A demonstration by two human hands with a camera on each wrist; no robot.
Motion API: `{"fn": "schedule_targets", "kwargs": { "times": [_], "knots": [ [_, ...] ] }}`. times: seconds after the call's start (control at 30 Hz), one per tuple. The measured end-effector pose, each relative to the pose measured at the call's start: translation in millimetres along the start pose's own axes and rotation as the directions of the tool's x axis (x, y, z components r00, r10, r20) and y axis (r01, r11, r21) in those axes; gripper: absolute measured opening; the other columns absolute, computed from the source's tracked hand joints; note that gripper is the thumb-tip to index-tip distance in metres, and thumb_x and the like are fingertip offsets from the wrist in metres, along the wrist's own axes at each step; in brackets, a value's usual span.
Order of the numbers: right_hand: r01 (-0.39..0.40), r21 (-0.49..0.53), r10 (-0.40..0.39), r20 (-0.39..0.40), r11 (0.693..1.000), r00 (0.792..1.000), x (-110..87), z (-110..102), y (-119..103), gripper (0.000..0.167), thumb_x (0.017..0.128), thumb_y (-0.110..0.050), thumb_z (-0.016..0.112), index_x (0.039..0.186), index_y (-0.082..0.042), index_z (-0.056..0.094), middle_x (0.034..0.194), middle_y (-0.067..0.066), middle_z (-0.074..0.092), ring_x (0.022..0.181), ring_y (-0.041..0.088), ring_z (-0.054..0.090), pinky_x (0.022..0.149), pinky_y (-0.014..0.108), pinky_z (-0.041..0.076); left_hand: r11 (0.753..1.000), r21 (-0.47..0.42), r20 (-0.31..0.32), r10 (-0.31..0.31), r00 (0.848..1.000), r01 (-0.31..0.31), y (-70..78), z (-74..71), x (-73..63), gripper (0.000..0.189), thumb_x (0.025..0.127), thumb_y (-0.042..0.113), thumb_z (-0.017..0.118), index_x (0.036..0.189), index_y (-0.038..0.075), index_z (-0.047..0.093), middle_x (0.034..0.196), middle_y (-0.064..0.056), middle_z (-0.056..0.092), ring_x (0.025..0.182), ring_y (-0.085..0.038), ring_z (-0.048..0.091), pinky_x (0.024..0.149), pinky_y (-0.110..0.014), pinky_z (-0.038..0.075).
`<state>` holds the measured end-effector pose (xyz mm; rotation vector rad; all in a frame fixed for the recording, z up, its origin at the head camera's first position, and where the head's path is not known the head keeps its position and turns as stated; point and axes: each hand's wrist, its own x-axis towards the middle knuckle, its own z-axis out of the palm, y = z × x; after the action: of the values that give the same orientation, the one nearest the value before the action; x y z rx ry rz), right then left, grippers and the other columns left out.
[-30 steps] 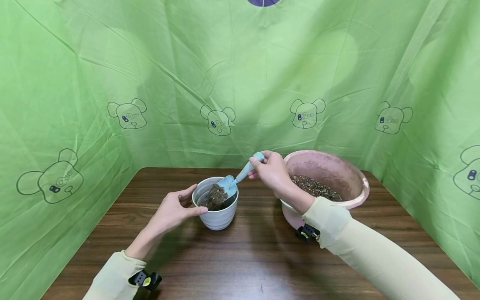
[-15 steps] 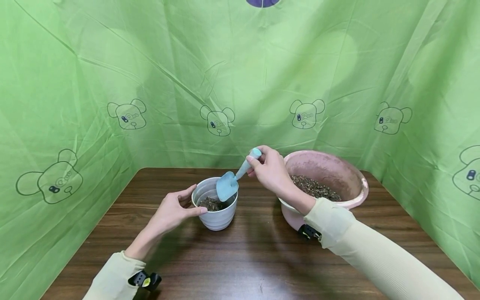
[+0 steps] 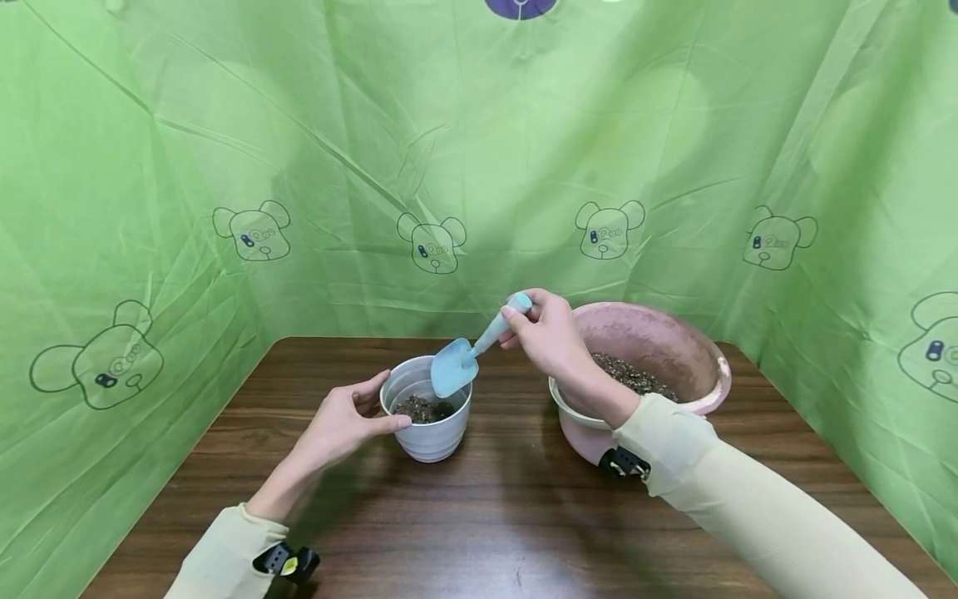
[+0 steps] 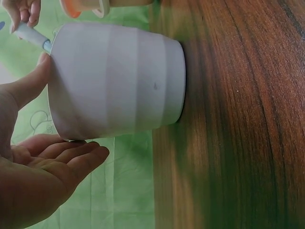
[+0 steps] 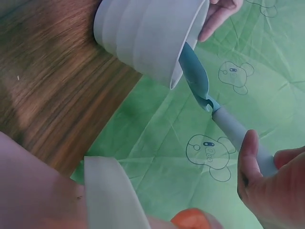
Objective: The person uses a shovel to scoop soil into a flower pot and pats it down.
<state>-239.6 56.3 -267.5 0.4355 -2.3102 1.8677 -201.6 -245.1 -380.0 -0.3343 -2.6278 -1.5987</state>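
One second ago the garden trowel (image 3: 453, 366) carried a dark clump of soil on its blade; now the blade's light-blue face shows, and loose potting soil (image 3: 424, 409) lies low inside the white ribbed flowerpot (image 3: 434, 441). The right hand (image 3: 552, 339) pinches the trowel's handle, tilting the blade at the pot's mouth; whether it touches the rim cannot be told. The left hand (image 3: 340, 426) holds the pot as before, thumb at the near rim and fingers against the far side. The pot stands upright on a dark wood-grain table (image 3: 509, 520), with a pink tub (image 3: 647, 323) of soil to its right, partly behind the right forearm. Green curtain (image 3: 359, 100) printed with bear-head outlines (image 3: 437, 248) surrounds the table's back and sides.
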Motion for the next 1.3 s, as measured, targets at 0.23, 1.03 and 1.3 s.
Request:
{"fn": "schedule_targets", "kwargs": {
  "times": [0.23,1.03,1.3],
  "knots": [
    [-0.093,0.215,0.091,0.022,0.972,0.996,2.1,-21,-4,0.02,0.107,0.0,0.055,0.121,0.015,0.057,0.096,0.022,0.069,0.072,0.019,0.071,0.079,0.034,0.064,0.999,-0.041,-0.002,-0.003,1.0,0.003,-0.9,0.6,-0.6,0.088,0.087,0.016,0.089,0.157,-0.007,0.041,0.15,-0.023,0.053,0.136,-0.035,0.054,0.109,-0.04,0.047],
    [-0.065,0.415,0.103,-0.071,0.908,0.992,-26.8,-183,-26,0.008,0.104,-0.008,0.067,0.103,-0.002,0.072,0.095,0.011,0.074,0.079,0.021,0.076,0.082,0.029,0.062,0.987,0.046,-0.035,0.155,0.987,-0.154,94.1,25.8,19.0,0.094,0.083,0.036,0.093,0.16,0.013,0.045,0.158,-0.006,0.05,0.141,-0.023,0.051,0.115,-0.037,0.043],
    [-0.096,0.351,0.139,-0.099,0.931,0.985,-32.9,-201,-7,0.009,0.105,-0.009,0.065,0.102,-0.003,0.071,0.09,0.009,0.075,0.077,0.018,0.076,0.08,0.027,0.062,0.983,-0.01,0.048,0.183,0.982,-0.183,116.0,60.6,25.6,0.094,0.081,0.036,0.094,0.16,0.015,0.047,0.155,-0.008,0.053,0.138,-0.03,0.054,0.115,-0.041,0.044]
  ]
}}
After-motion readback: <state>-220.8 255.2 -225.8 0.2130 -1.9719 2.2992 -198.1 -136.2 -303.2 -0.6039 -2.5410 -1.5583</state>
